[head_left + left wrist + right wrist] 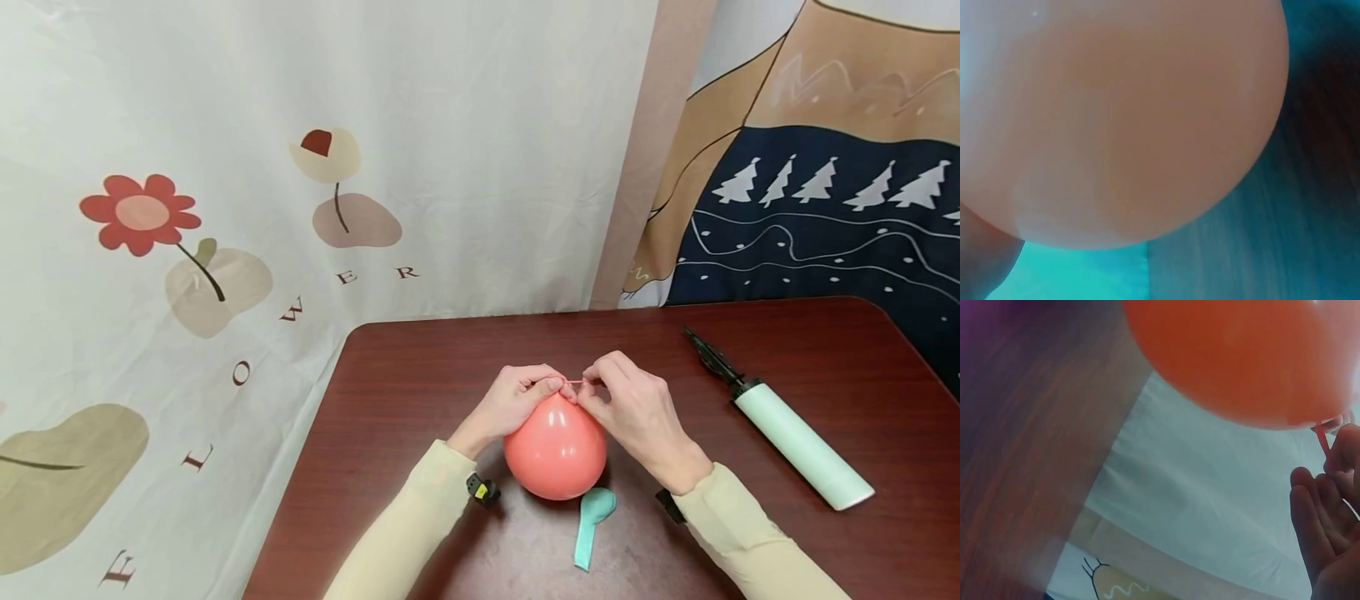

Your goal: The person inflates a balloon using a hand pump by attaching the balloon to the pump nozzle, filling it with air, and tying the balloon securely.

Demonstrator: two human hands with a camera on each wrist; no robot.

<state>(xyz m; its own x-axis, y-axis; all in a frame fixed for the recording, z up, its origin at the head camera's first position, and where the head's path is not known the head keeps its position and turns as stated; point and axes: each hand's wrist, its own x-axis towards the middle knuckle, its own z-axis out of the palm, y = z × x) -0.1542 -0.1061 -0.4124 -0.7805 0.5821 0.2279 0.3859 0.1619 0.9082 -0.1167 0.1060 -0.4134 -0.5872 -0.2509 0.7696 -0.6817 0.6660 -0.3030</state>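
A round, inflated coral-red balloon (556, 450) hangs between both hands, its neck at the top in the head view. My left hand (517, 398) pinches the neck close above the balloon's body. The thumb and index finger of my right hand (636, 408) pinch the end of the neck, which is drawn out as a thin strand (574, 382) between the hands. In the right wrist view the stretched red neck (1323, 441) runs down into the right fingertips. The balloon (1129, 125) fills most of the left wrist view and hides the left fingers there.
A flat, uninflated teal balloon (591, 527) lies on the dark red-brown table (420, 367), just in front of the inflated one. To the right lies a mint-green hand pump (802, 446) with a black nozzle. Printed curtains (480, 167) hang behind the table.
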